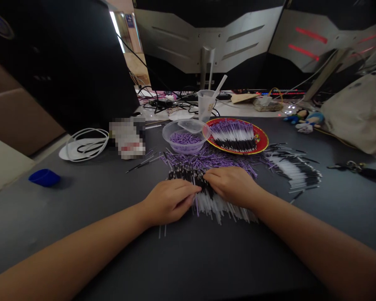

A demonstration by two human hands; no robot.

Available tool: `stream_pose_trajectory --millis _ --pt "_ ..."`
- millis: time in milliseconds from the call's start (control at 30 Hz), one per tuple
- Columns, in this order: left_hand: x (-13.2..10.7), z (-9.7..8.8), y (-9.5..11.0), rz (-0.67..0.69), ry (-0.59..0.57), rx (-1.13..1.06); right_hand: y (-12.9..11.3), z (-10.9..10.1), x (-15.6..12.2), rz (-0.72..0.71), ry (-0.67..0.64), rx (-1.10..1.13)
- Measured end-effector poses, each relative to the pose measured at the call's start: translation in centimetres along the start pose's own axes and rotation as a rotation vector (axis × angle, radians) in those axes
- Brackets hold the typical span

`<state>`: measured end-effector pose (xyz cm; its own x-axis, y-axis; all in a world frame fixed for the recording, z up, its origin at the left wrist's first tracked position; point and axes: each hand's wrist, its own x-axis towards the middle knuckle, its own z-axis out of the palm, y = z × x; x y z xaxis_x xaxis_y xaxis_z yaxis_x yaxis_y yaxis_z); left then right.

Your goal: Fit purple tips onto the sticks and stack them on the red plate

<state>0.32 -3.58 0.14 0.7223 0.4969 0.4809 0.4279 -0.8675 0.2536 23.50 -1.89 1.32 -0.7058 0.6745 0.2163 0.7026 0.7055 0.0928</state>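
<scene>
Slim black-and-white sticks (217, 207), heaped on desk (188, 259) beneath left hand (172, 200) and right hand (233, 184); whether either pinches any, I cannot tell; I judge sticks light, stiff, slippery; best held mid-length.

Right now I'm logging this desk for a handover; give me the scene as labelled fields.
Left hand: at the near sticks
Right hand: at their black ends
Bowl: clear, with purple pieces inside
Plate: red, bearing more sticks
Right of plate: another stick pile
Cup: behind the bowl, straw inside
Far left: blue object
</scene>
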Motion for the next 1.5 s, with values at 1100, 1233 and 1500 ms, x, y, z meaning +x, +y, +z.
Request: stream_pose_trajectory --millis 1100,1233,1500 --pt "0.4 0.4 0.4 -0.234 0.084 -0.072 -3.4 0.3 0.2 0.325 0.153 0.875" --pt "0.5 0.2 0.4 -0.243 0.047 -0.078 -3.3 0.1 0.0 0.260 0.178 0.824" --pt "0.5 0.3 0.0 -0.280 0.009 -0.056 -2.9 0.2 0.0 0.285 0.245 0.791"
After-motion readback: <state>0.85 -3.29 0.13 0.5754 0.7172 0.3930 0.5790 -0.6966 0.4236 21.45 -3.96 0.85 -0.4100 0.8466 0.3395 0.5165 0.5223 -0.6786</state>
